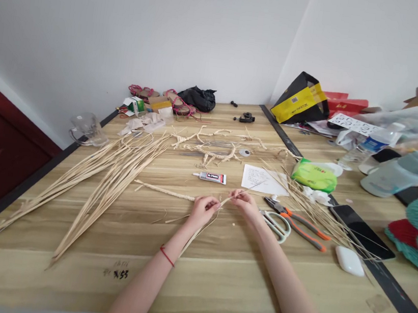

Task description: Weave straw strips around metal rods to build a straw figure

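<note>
**Both hands pinched on the straw strip, mid-table**

We see the left hand (202,210) and right hand (243,202) close together over the light wooden table (216,275), approx. halfway between its near and far edges. Both are grasping: fingers of each hand pinched down on thin pale straw strips (223,201) that bridge the small gap between them. Neither hand is relaxed or flat.

The key relation: the wrapped straw-coloured braided rod (168,191) lies flat w/ its long axis running left–right, roughly parallel to the near edge. Its right end meets the left hand's fingertips; the rest extends away toward the left edge. So the left hand is the nearer one, the right hand sitting just beyond the rod's end. One loose strip trails from the left hand back toward the near edge, beside the forearm w/ the red string bracelet (167,256).

Around: a fan of long dried straw leaves (105,184) toward the left edge; white glue tube (210,177) just beyond the hands; white-handled scissors (279,225) and orange-grip pliers (296,222) just right of the right hand; black phone (361,230) near the right edge.
</note>
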`<state>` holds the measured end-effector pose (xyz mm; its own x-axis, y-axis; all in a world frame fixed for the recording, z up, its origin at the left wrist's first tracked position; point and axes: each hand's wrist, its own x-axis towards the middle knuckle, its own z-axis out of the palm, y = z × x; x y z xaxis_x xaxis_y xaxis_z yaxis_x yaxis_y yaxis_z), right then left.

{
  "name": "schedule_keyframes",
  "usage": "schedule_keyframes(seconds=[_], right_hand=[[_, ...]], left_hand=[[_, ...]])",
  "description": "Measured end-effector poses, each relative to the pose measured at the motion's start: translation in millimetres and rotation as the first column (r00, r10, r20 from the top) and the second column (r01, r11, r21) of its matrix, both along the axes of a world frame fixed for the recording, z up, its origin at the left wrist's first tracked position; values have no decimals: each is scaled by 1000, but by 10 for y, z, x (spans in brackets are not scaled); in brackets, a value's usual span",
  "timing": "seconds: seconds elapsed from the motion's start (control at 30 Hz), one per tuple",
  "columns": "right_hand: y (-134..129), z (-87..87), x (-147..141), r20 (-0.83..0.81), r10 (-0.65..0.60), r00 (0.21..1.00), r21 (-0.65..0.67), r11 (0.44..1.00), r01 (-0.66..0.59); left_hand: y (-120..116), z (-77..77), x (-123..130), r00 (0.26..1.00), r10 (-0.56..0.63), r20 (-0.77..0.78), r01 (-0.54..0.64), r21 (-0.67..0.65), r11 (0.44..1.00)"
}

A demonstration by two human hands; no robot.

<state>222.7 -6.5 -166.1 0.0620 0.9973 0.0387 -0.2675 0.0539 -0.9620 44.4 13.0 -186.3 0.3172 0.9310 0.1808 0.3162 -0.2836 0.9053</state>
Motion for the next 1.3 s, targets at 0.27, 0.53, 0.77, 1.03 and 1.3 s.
schedule_keyframes(seconds=[0.27, 0.53, 0.77, 1.03, 1.3], right_hand=[[4, 11, 1, -5, 16, 1000, -27, 1000, -16], [-17, 41, -57, -43, 32, 999, 15, 999, -31], [23, -42, -49, -116, 108, 987, 41, 994, -104], [13, -55, -27, -94, 116, 989, 16, 993, -115], [35, -158, -54, -48, 32, 998, -37, 999, -33]], left_hand=[[11, 6, 12, 999, -21, 43, 22, -27, 999], [-68, 4, 46, 995, 81, 54, -80, -11, 997], [-102, 49, 39, 997, 57, 50, -56, -14, 998], [-117, 65, 18, 998, 51, 45, -50, -29, 998], [-162, 62, 64, 995, 92, 39, -91, -17, 996]])
